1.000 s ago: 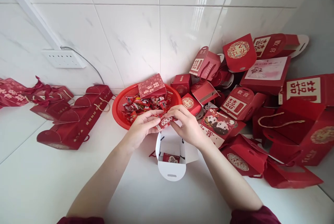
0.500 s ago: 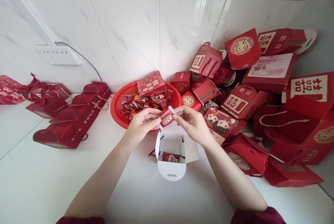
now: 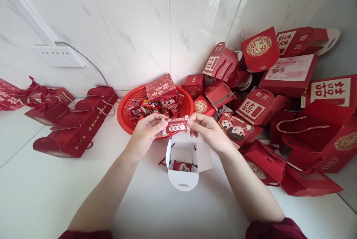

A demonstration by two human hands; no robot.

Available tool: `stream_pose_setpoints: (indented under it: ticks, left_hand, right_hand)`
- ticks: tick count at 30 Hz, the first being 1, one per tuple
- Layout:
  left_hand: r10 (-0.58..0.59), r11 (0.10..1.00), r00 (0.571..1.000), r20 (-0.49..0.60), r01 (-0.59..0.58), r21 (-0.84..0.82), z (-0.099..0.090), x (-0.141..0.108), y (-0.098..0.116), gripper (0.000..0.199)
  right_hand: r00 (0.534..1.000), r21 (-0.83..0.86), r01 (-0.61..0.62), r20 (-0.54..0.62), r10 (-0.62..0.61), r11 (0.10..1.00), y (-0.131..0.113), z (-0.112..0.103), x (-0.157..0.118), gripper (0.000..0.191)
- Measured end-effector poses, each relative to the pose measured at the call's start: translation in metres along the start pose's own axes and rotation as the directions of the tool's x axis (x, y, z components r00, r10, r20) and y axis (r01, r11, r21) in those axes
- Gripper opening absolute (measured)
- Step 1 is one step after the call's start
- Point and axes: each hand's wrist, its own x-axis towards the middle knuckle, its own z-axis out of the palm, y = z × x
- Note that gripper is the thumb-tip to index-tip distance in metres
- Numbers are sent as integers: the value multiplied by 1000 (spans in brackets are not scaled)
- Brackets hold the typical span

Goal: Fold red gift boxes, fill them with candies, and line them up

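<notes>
Between my two hands is a red wrapped candy (image 3: 177,125) with dotted white ends. My left hand (image 3: 145,132) pinches its left end, and my right hand (image 3: 205,129) pinches the right end. Just below it an opened gift box (image 3: 183,180), white inside, stands on the table with its flaps spread. One red packet (image 3: 182,166) with white lettering lies inside that box. Behind my hands is a red plastic basket (image 3: 125,122) of wrapped candies (image 3: 146,106), with a patterned red box (image 3: 161,87) resting on top.
A heap of red gift boxes (image 3: 252,107) fills the right side against the wall. On the left, a row of red boxes (image 3: 80,125) with rope handles stands on the white table (image 3: 134,198). A socket strip (image 3: 59,56) with a cable is on the tiled wall.
The candy has turned from a slant to nearly level, still held at both ends. My left hand has shifted slightly left. The view has tilted slightly.
</notes>
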Motion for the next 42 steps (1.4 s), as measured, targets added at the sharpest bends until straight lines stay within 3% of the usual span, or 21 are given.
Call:
stream_pose_setpoints:
  ticks: [7,18,25,29,32,34,36,38,40,42]
  left_hand:
    - [-36,999,999,40,36,13,2,-3,1,22]
    - [-74,994,994,78,80,-79,6,-8,7,21]
    - [-108,990,992,58,113,-84,6,-6,5,23]
    - [-60,998,994,95,59,10,5,-6,6,27]
    - [44,973,986,162,-79,217,2,-10,10,25]
    - [158,890,967,200,-227,394,1,-14,14,19]
    - [333,728,913,236,-408,551,0,-16,17,12]
    - [517,501,805,291,-561,659,-3,-16,18,9]
    - [620,289,692,370,-639,713,-8,-15,15,9]
    - [630,143,639,442,-655,742,-14,-15,11,11]
  right_hand:
    - [1000,71,30,7,-30,997,1,-1,-2,23]
    - [994,181,-98,72,86,979,1,0,-1,26]
    - [989,152,-139,66,130,979,2,-2,-1,29]
    - [993,135,-107,65,99,985,1,-4,0,28]
    - [1000,1,19,12,-19,1000,-4,-5,-3,23]
    - [994,-162,97,-39,-105,982,-8,-7,-7,19]
    - [985,-309,125,-72,-155,943,-13,-10,-12,17]
    - [979,-394,147,-71,-190,907,-17,-12,-17,17]
    - [971,-431,206,-20,-238,879,-22,-14,-21,15]
    - [958,-440,272,41,-284,856,-26,-15,-22,16]
